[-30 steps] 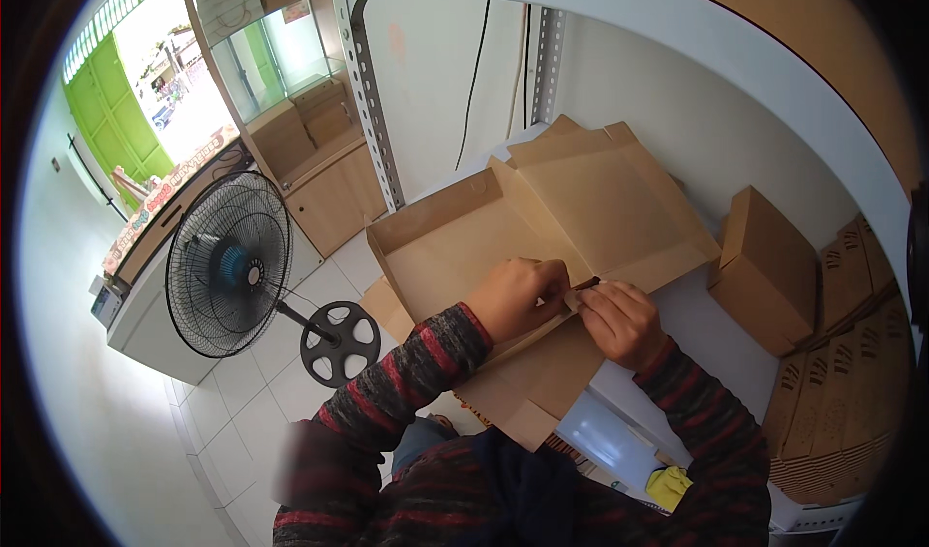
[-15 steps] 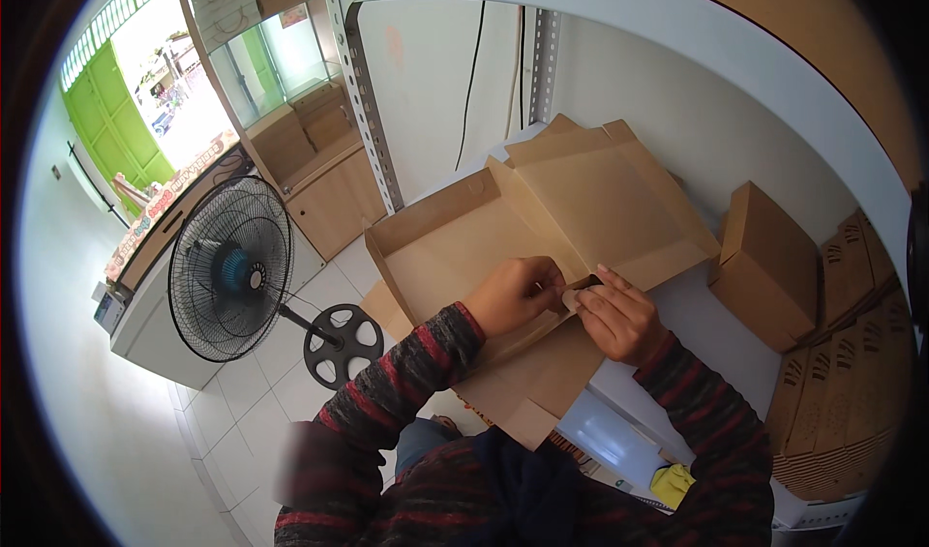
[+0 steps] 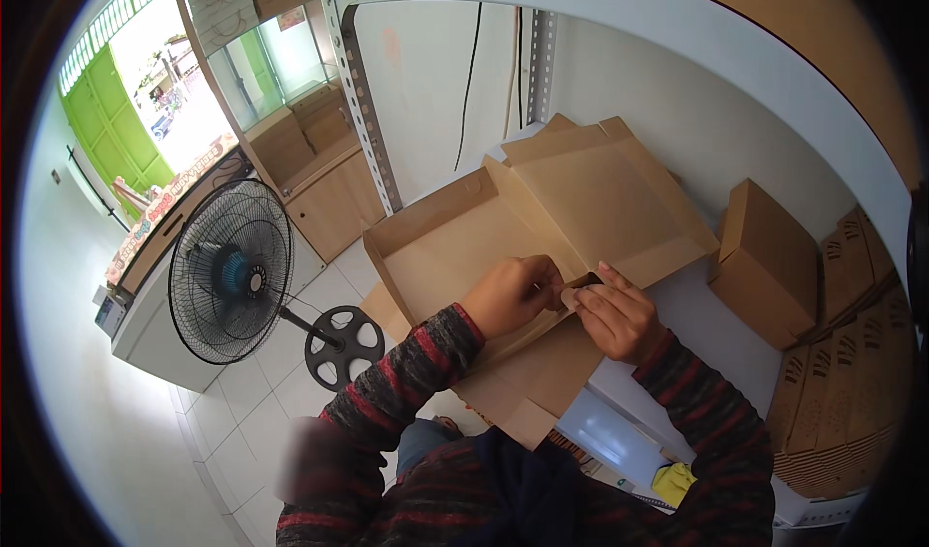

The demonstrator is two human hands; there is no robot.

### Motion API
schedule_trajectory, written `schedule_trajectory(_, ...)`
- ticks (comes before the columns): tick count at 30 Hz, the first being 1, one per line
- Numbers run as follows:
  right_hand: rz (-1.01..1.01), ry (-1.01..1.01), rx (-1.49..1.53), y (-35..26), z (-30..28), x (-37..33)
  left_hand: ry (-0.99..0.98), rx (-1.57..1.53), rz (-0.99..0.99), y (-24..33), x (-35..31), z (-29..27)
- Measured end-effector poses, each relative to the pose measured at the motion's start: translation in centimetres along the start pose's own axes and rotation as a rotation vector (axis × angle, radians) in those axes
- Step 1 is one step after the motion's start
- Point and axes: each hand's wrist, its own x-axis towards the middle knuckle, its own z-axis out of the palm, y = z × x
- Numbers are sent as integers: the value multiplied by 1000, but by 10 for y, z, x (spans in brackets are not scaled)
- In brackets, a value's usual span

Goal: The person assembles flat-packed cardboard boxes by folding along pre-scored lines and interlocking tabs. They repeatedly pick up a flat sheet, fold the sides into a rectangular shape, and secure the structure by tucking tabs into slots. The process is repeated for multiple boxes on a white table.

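Note:
A brown cardboard box [image 3: 450, 233] lies partly folded on the white shelf, with its wide lid panel [image 3: 600, 194] laid back to the far right. Two walls stand up on its far and left sides. At its near right corner, my left hand [image 3: 515, 295] reaches inside with bent fingers pinching a small cardboard tab [image 3: 569, 297]. My right hand [image 3: 619, 317] grips the same corner from outside, thumb and fingers pressed on the cardboard. A loose flap [image 3: 523, 383] hangs toward my body below the corner.
A closed brown box [image 3: 766, 266] and a stack of flattened cartons [image 3: 837, 392] stand at the right. A metal shelf post [image 3: 358, 92] rises behind the box. On the left floor is a standing fan [image 3: 232, 271]. A yellow cloth [image 3: 673, 484] lies near my right forearm.
The hands and the box hold nearly the same positions; only a very slight shift of the whole view shows.

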Motion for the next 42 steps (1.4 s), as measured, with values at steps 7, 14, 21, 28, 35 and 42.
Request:
schedule_trajectory(7, 8, 3, -8, -1, -1, 2, -3, 9, -13, 3, 1, -2)
schedule_trajectory(14, 26, 8, -31, -3, -2, 0, 5, 35, 12, 0, 1, -1)
schedule_trajectory(21, 15, 1, -27, -3, -2, 0, 43, 143, 96, -1, -1, 0)
schedule_trajectory(28, 10, 1, -34, -3, -2, 0, 90, 260, 114, 1, -2, 2)
schedule_trajectory(35, 26, -13, -28, -3, -1, 1, 82, 329, 194, 2, -4, 3)
schedule_trajectory(42, 146, -31, -14, -5, -4, 4, -6, 522, 198, 8, -5, 5)
